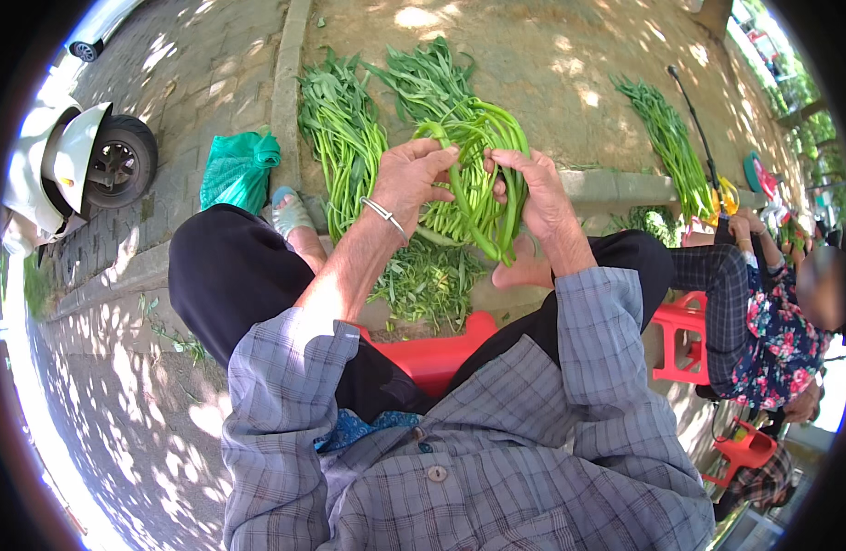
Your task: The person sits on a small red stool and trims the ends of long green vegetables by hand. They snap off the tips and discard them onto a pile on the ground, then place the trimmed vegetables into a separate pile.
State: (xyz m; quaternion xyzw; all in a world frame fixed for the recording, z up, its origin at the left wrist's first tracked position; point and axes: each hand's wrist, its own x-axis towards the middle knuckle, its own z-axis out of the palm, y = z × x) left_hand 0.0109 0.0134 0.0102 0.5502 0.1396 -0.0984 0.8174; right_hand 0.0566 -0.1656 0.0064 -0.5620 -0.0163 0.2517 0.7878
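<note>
Between my two hands is a bent loop of thick green water spinach stems (472, 217). My left hand (415, 173), with a silver bangle on its wrist, pinches the loop's left side between thumb and fingers. On the other side, my right hand (533, 187) grips several stems, its thumb and forefinger near the top. Beneath the hands lies a leafy bundle of water spinach (430, 82), its stem ends partly hidden by my fingers. Another bundle (344, 138) rests just to the left. Plucked leaves and stem scraps (430, 282) are heaped on the ground nearer to me.
I sit on a red plastic stool (430, 361). A green woven bag (238, 172) stands by my left foot, with a scooter wheel (122, 162) beyond. To the right, another bundle (671, 151) leans along the concrete curb (609, 184), near a seated person (774, 330).
</note>
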